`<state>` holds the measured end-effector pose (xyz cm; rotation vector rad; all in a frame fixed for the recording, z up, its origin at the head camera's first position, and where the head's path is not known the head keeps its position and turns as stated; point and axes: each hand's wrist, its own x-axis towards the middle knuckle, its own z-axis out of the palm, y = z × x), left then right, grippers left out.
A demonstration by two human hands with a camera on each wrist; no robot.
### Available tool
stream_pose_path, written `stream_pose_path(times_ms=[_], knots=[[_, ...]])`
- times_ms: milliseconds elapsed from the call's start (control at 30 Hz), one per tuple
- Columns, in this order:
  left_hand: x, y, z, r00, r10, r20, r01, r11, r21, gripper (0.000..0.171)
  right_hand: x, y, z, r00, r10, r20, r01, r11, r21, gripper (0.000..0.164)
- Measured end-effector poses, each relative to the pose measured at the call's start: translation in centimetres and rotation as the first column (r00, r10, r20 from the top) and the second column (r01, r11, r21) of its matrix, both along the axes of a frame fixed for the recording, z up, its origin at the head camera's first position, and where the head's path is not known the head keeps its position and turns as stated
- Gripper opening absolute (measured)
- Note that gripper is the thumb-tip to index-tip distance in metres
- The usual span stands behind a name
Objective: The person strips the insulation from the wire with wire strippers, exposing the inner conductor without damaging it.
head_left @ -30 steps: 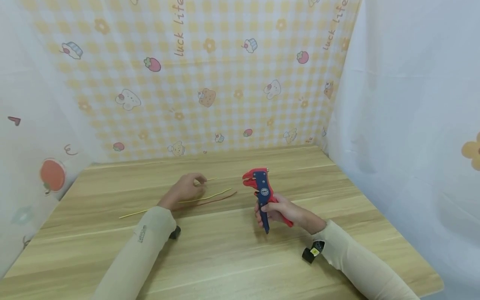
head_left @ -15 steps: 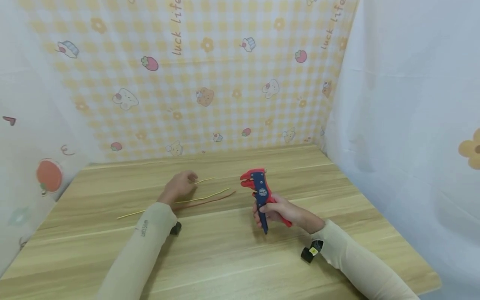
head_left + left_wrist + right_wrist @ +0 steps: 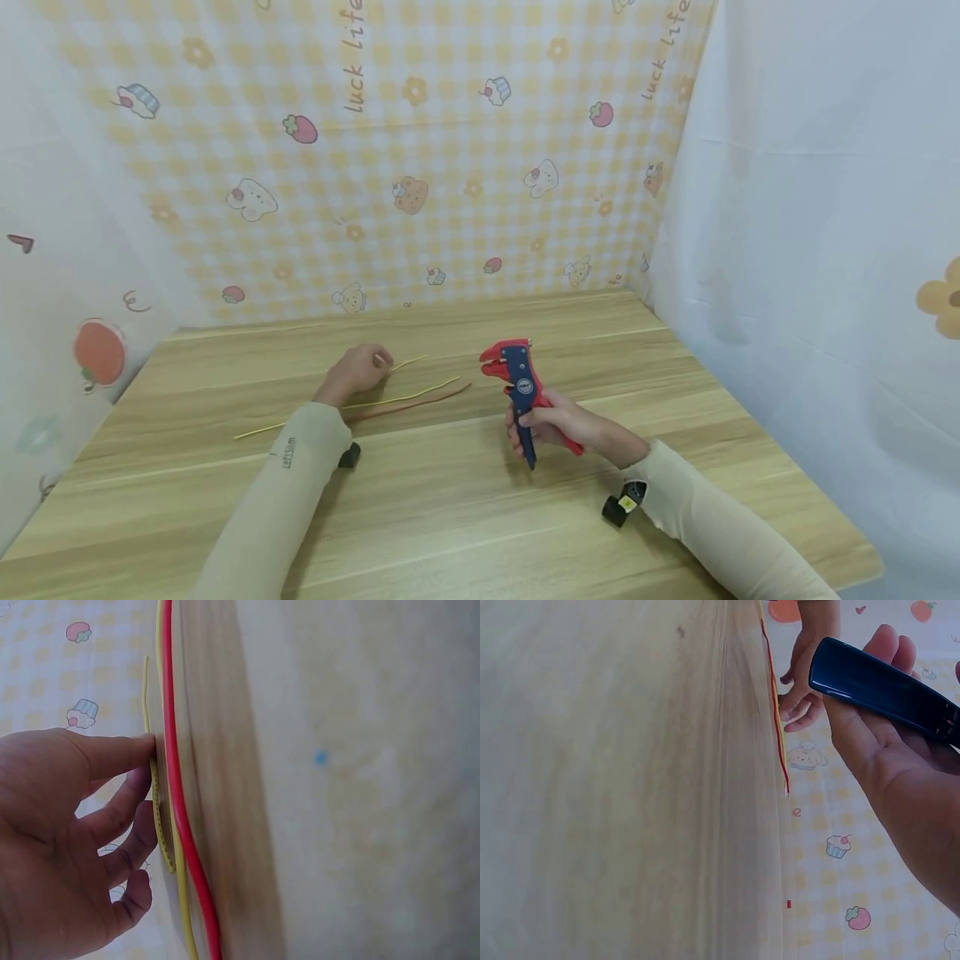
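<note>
My left hand (image 3: pixel 362 368) is at the far left of the table, its thumb and forefinger pinching a short yellow wire (image 3: pixel 411 362). In the left wrist view, the thumb tip meets this yellow wire (image 3: pixel 155 787) while the other fingers bend loosely behind it. Nearer to me lie a long yellow wire (image 3: pixel 420 392) and a red wire (image 3: pixel 423 404), partly hidden under the left forearm. My right hand (image 3: pixel 564 423) grips a red and blue wire stripper (image 3: pixel 517 367) by its handles, its head upright and its jaws facing left. The right wrist view shows one dark blue handle (image 3: pixel 877 686).
The wood-grain table (image 3: pixel 450 517) spreads out in front of me. A checked yellow cloth (image 3: pixel 465 142) hangs behind it, with white cloths (image 3: pixel 795 208) at the sides. A tiny red piece (image 3: pixel 789 904) appears on the table in the right wrist view.
My left hand has shifted slightly left along the short yellow wire, and its fingers have drawn together on it. My right hand keeps its hold on the wire stripper, nearly still.
</note>
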<state>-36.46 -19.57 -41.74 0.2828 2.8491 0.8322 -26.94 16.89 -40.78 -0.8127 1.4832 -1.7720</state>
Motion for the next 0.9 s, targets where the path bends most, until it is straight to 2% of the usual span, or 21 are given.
stream_pose_path(times_ms=[233, 700, 900], knots=[[0.5, -0.2, 0.3, 1.000, -0.024, -0.019, 0.023, 1.000, -0.013, 0.023, 0.0, 0.1, -0.1, 1.000, 0.000, -0.003, 0.000, 1.000, -0.002, 0.021], [1.0, -0.3, 0.1, 0.990, -0.108, -0.087, 0.113, 0.993, 0.046, 0.022, 0.2, -0.2, 0.0, 1.000, 0.002, -0.006, -0.002, 1.000, 0.004, 0.022], [1.1, -0.2, 0.1, 0.988, -0.103, -0.118, 0.113, 0.991, 0.074, 0.022, 0.1, -0.3, -0.1, 1.000, 0.002, -0.001, -0.002, 1.000, -0.004, 0.020]])
